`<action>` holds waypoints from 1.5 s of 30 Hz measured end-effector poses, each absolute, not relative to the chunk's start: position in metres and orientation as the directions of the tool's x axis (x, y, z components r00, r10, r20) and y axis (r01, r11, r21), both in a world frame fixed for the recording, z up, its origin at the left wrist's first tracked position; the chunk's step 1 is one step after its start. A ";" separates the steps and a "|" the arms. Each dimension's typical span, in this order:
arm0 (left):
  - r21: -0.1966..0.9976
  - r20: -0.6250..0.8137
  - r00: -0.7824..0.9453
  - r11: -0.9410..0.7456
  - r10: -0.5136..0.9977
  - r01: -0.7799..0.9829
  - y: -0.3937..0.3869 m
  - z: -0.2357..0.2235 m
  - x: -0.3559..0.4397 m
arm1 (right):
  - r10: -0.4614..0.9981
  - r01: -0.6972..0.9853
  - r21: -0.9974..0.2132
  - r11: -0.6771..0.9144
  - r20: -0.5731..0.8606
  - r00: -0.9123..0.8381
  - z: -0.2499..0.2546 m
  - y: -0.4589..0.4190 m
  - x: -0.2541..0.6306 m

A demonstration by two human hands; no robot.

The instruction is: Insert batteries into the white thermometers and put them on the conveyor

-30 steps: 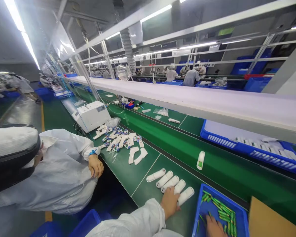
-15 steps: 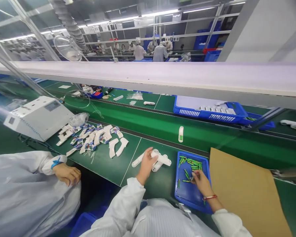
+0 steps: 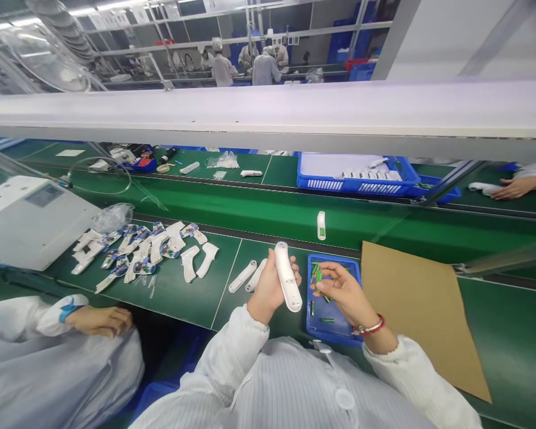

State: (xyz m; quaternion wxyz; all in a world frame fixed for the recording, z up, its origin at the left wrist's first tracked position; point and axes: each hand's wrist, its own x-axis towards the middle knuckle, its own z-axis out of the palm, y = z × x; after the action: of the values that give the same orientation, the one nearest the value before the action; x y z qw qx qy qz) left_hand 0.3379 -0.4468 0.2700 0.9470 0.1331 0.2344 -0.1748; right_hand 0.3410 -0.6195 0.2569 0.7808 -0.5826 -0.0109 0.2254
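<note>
Left hand (image 3: 268, 287) is curled round a white handle (image 3: 287, 277) above the table (image 3: 196, 301), by the left edge of the blue tray (image 3: 339, 328), right hand (image 3: 343, 292) pinching green batteries (image 3: 318, 277) over it, so I'd guess it's loading time and next calls for lining them up.

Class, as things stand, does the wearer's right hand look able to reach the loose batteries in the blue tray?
Probably yes: the right hand is over the open blue tray, and nothing seems to block the loose batteries, though it apparently holds a green battery.
</note>
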 end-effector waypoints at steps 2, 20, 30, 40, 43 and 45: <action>0.210 -0.489 0.827 0.883 -0.278 0.420 -0.452 0.277 0.338 | 0.364 -0.308 -0.926 0.217 -0.216 0.906 0.262 -0.618 0.339; 0.551 -0.448 0.880 0.725 -0.160 0.413 -0.472 0.289 0.335 | 0.480 0.244 -0.936 -0.252 0.097 0.872 0.300 -0.615 0.325; 0.532 -0.428 0.900 0.783 -0.081 0.323 -0.481 0.286 0.331 | 0.323 0.380 -0.864 -0.330 0.274 0.906 0.278 -0.596 0.313; 0.526 -0.497 0.867 0.809 0.043 0.262 -0.488 0.275 0.333 | 0.354 0.610 -0.581 -0.539 0.501 0.790 0.263 -0.589 0.299; 0.552 -0.481 0.875 0.796 0.061 0.248 -0.489 0.271 0.333 | 0.341 0.607 -0.583 -0.540 0.508 0.791 0.263 -0.587 0.296; 0.553 -0.486 0.872 0.793 0.057 0.256 -0.488 0.269 0.335 | 0.360 0.604 -0.609 -0.513 0.487 0.796 0.265 -0.589 0.297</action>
State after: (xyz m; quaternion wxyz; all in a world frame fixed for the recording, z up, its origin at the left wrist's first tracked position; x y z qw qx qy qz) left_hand 0.3346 -0.4879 0.2686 0.9140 0.3173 0.2471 -0.0543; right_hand 0.2971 -0.5892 0.2651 0.4051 -0.8567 -0.2813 -0.1511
